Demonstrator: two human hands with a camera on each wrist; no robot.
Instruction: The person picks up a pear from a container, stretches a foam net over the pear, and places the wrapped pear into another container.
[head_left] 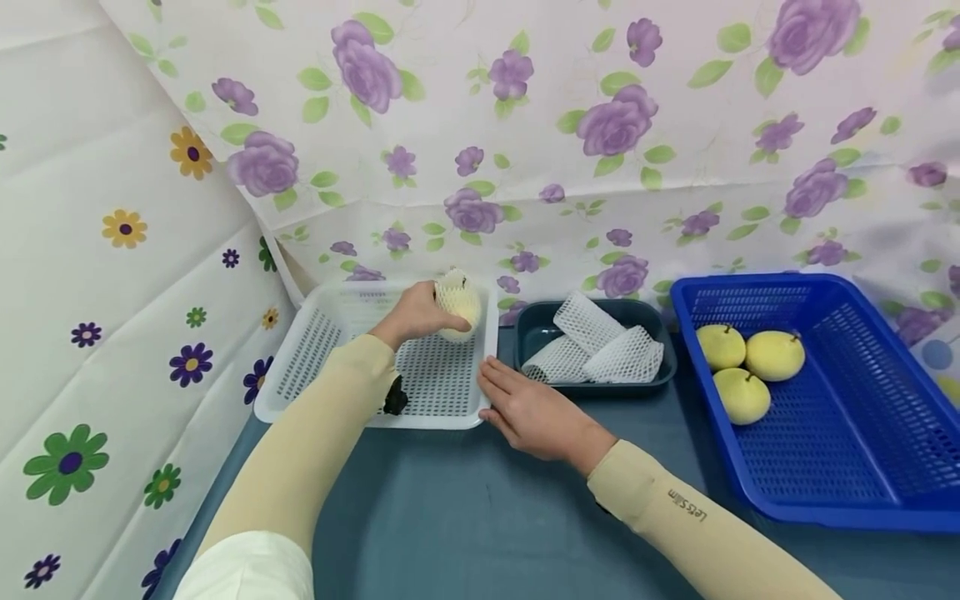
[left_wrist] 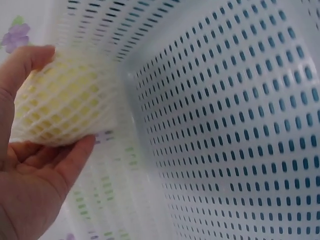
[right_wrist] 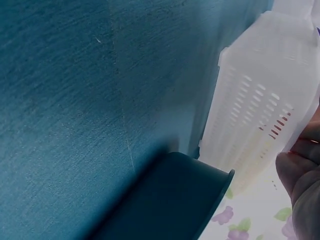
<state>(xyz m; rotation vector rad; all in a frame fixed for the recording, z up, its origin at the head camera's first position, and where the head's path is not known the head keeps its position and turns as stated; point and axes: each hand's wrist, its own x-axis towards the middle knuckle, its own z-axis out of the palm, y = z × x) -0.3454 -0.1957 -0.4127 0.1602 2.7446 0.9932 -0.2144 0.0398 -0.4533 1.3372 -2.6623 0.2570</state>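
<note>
My left hand (head_left: pixel 422 313) holds a yellow pear (left_wrist: pixel 65 102) wrapped in a white foam net, above the back right part of the white basket (head_left: pixel 491 333). Its thumb and fingers curl round opposite sides of the netted pear in the left wrist view. On the basket's right rim rest the fingertips of my right hand (head_left: pixel 536 412), its fingers fairly straight and its thumb lower along the same edge. The right wrist view catches this hand only at its right border, against the rim.
Right of the white basket stands a dark teal tray (head_left: pixel 667 379) with several white foam nets (head_left: pixel 626 354). Further right, a blue basket (head_left: pixel 750 487) holds three bare yellow pears (head_left: pixel 742 397). Flowered cloth (head_left: pixel 450 125) hangs behind the teal table (head_left: pixel 480 533), and another at the left.
</note>
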